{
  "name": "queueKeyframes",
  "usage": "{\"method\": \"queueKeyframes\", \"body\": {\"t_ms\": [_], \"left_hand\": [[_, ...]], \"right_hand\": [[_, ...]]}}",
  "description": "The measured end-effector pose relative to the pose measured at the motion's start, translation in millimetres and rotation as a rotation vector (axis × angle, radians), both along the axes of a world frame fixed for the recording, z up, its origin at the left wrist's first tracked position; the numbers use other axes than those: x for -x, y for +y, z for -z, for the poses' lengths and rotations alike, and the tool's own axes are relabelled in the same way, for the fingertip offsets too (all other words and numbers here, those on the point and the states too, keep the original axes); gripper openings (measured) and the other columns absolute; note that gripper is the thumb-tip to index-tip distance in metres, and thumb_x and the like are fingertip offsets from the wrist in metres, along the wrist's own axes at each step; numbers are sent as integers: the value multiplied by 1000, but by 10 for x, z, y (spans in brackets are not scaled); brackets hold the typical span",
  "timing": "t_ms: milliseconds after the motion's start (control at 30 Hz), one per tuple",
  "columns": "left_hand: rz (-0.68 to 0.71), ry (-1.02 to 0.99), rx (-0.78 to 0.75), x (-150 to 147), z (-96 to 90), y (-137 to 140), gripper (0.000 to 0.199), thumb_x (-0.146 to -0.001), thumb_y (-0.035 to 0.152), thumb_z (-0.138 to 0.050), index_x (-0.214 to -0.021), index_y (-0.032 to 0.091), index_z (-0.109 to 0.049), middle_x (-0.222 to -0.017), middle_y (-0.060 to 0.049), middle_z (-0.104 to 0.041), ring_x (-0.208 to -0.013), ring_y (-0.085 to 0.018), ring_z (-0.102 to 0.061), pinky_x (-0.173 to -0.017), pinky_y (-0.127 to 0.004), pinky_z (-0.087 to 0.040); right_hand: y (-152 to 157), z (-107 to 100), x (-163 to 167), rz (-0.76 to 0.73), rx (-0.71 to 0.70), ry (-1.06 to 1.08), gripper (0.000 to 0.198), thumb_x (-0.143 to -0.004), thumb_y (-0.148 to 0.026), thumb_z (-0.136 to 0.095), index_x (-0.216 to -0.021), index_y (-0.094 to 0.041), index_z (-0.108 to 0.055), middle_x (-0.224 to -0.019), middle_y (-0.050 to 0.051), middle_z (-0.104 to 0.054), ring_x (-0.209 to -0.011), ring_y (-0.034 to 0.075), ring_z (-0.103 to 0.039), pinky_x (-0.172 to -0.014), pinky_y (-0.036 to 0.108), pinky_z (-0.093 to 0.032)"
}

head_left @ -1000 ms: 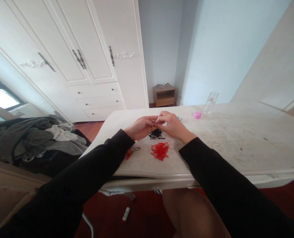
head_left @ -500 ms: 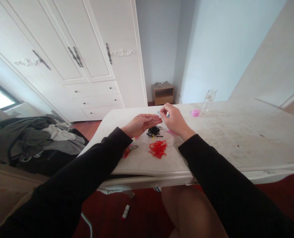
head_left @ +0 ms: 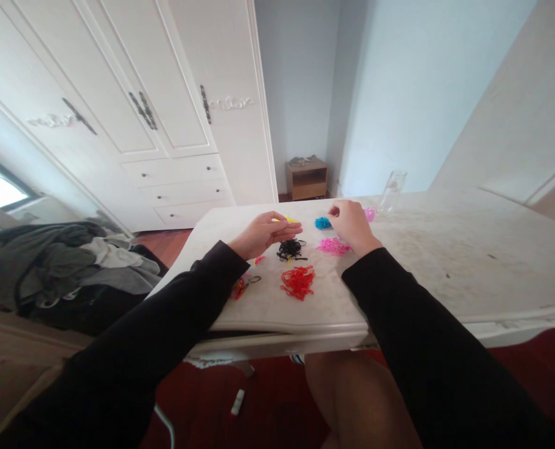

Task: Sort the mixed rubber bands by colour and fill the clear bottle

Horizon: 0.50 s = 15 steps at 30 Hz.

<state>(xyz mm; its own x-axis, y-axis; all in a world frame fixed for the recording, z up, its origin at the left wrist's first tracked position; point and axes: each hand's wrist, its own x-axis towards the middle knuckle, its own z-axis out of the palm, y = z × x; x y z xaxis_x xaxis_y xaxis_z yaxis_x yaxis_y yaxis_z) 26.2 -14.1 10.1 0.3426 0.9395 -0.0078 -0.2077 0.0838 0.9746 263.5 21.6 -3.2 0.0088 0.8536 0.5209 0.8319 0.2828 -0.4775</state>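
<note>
My left hand (head_left: 265, 234) hovers over the left part of the table with its fingers stretched out. Whether anything lies in its palm I cannot tell. Bent into a pinch, my right hand (head_left: 353, 226) is just right of a pile of blue rubber bands (head_left: 323, 223); what is between the fingertips is hidden. Below that hand lies a pink pile of rubber bands (head_left: 333, 246). Black rubber bands (head_left: 290, 249) are heaped near my left fingers, with red ones (head_left: 298, 282) closer to me. A yellow pile (head_left: 290, 219) shows partly behind my left fingers.
Mixed loose bands (head_left: 241, 287) lie beside my left sleeve. Toward the back of the white table (head_left: 427, 262) stand a clear glass bottle (head_left: 393, 191) and a pink object (head_left: 370, 214). Clothes (head_left: 72, 262) are heaped at left. A white tube (head_left: 237, 402) lies on the floor.
My right hand has moved from beside my left fingertips to the right, uncovering the blue and pink piles. A small blue band seen at its fingertips no longer shows. My left hand is nearly still.
</note>
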Motion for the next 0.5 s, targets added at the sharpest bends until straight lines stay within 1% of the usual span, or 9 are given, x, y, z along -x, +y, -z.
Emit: {"method": "queueKeyframes", "body": {"t_ms": [67,133,233,300,367,433,500], "left_hand": [[-25,-7,-17,2,-4,9,15,-95,11,-65,-84,14,-56,-102,-18,-80,-97,-21,-79,-106,-41,-54],[-79,-16,-42,6,-4,26,15,-94,11,-66,-83,14,-57,-99,-16,-80,-93,-20,-79,-101,-38,-56],[-211,-5,-88,16,6,67,14,-90,11,-71,-82,13,-60,-94,-10,-79,-81,-14,-77,-92,-33,-58],[-284,18,-112,22,17,92,15,-87,13,-76,-81,14,-61,-89,-6,-77,-74,-11,-74,-86,-30,-58],[-314,37,-130,24,27,107,17,-84,15,-79,-81,14,-62,-85,-4,-74,-71,-10,-72,-81,-28,-57],[-319,43,-140,21,35,110,16,-84,14,-78,-80,13,-63,-85,-3,-72,-70,-10,-70,-80,-27,-56],[-325,43,-148,17,41,109,14,-84,13,-76,-80,13,-63,-85,-3,-70,-70,-9,-69,-79,-28,-56]], "right_hand": [[-60,-54,64,-128,-16,7,16,-77,-6,-60,-68,-19,-63,-77,6,-67,-76,20,-60,-74,34,-44],[-146,-105,163,-331,-18,12,11,-77,-10,-66,-71,-17,-70,-78,4,-66,-74,17,-59,-74,32,-44],[-287,-144,332,-677,56,9,6,-77,-15,-74,-76,-20,-78,-80,2,-66,-77,17,-59,-74,32,-46],[-357,-136,425,-857,133,3,10,-75,-13,-77,-77,-22,-80,-86,3,-68,-83,18,-62,-78,32,-48],[-390,-105,487,-956,193,-24,17,-72,-7,-78,-77,-23,-82,-91,3,-68,-87,18,-63,-82,34,-51],[-394,-64,525,-991,216,-59,21,-71,-4,-77,-77,-23,-82,-91,3,-67,-87,18,-63,-84,34,-52],[-385,-30,548,-1009,210,-82,21,-72,-3,-76,-75,-23,-82,-90,3,-66,-85,18,-62,-83,34,-52]]}}
